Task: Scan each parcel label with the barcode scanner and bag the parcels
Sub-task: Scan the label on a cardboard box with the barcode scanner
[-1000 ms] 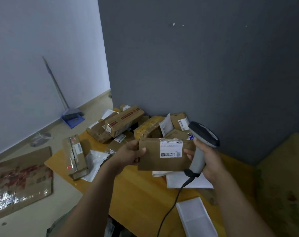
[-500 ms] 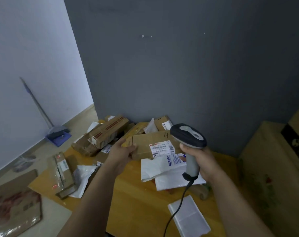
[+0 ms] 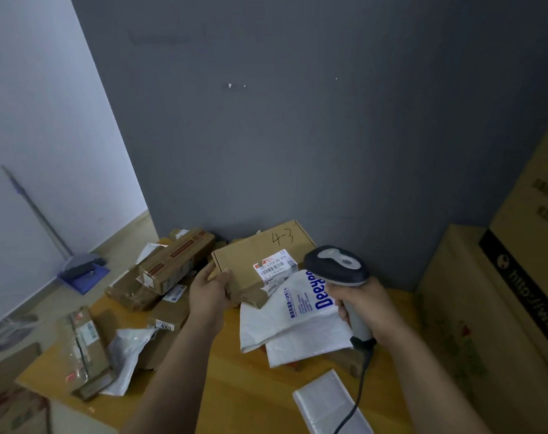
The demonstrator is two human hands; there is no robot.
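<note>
- Wooden table (image 3: 235,386) stands against a grey wall (image 3: 297,151).
- Left hand (image 3: 210,292) grips the flat parcel (image 3: 250,255) by its edge, label (image 3: 275,266) up, touching the white bags (image 3: 297,324).
- Right hand (image 3: 366,311) wraps the scanner (image 3: 335,264) handle, its head just beside the label.
- Judging by the unbagged pile (image 3: 172,264) at left, most parcels remain.

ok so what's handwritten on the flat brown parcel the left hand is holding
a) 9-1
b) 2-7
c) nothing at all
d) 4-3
d: the flat brown parcel that the left hand grips by its edge has "4-3" penned above its white label, beside the scanner held in the right hand.
</note>
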